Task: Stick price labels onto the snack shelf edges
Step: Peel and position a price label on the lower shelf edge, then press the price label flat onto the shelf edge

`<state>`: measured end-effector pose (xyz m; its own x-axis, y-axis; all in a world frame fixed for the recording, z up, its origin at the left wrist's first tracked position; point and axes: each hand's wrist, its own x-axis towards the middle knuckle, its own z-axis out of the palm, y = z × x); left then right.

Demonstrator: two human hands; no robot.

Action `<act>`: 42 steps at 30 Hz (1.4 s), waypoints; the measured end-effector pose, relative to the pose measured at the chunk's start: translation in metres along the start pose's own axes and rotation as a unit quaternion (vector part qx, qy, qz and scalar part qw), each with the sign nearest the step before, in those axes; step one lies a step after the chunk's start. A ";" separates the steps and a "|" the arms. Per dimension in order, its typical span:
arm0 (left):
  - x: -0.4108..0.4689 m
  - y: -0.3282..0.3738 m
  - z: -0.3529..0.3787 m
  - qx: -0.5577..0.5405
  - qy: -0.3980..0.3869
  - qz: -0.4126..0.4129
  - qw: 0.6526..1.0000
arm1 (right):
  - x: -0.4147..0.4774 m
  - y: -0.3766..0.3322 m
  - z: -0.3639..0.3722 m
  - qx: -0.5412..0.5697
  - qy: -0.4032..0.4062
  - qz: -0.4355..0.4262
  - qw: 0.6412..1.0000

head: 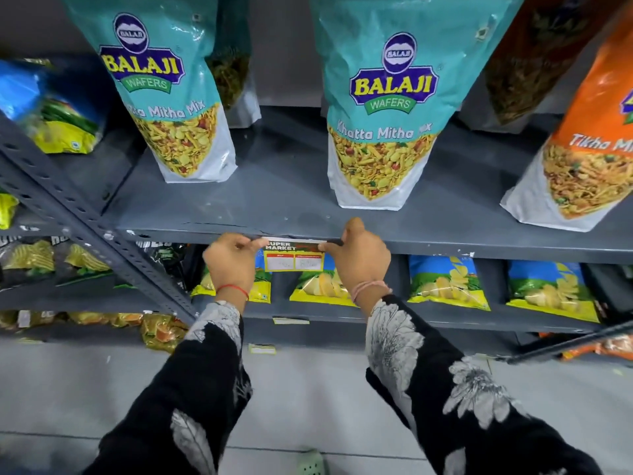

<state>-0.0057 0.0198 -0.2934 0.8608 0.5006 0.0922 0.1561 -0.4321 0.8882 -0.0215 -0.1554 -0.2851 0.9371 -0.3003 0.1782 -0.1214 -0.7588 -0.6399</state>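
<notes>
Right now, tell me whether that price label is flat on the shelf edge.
Partly: price label top strip meets the shelf edge; the lower part hangs below.

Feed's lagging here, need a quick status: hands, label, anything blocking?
Left hand and right hand each pinch an end of the label. Label's top is against the shelf edge. Nothing blocking.

A grey metal shelf (281, 197) carries upright snack bags. Two teal pouches (380, 108) stand beside an orange pouch (582, 159).

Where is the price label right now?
Centre of the head view: the price label is held between left hand and right hand against the grey shelf edge.
</notes>
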 end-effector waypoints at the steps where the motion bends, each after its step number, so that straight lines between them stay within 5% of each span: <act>1: 0.002 0.003 -0.002 0.019 -0.009 -0.008 1.000 | 0.002 0.004 -0.007 -0.034 -0.012 -0.029 0.999; 6: -0.032 -0.006 0.000 0.135 -0.005 -0.018 0.991 | -0.011 0.058 -0.054 -0.105 0.019 -0.128 0.986; 11: -0.129 -0.007 0.062 0.109 -0.156 0.072 0.979 | -0.032 0.152 -0.119 -0.122 0.035 -0.128 0.984; 22: -0.336 0.185 0.310 -0.059 -0.283 0.155 0.945 | 0.017 0.373 -0.326 -0.006 0.233 0.048 0.971; 27: -0.395 0.225 0.392 -0.052 -0.364 0.021 0.930 | 0.058 0.427 -0.387 -0.018 0.138 0.052 0.989; 31: -0.409 0.237 0.433 -0.135 -0.308 -0.175 0.925 | 0.078 0.435 -0.399 -0.048 0.049 -0.013 0.998; 34: -0.404 0.234 0.443 -0.177 -0.248 -0.216 0.928 | 0.084 0.437 -0.397 -0.074 0.033 -0.032 0.996; 38: -0.402 0.235 0.441 -0.149 -0.227 -0.178 0.946 | 0.083 0.440 -0.395 -0.074 0.052 -0.029 0.995; 42: -0.410 0.234 0.428 -0.084 -0.245 -0.008 0.966 | 0.066 0.444 -0.384 -0.038 0.122 -0.047 0.991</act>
<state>-0.1147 -0.6074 -0.3160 0.9913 0.0737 -0.1093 0.1257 -0.2799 0.9518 -0.1393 -0.7341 -0.2701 0.8393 -0.3494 0.4165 -0.0696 -0.8289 -0.5550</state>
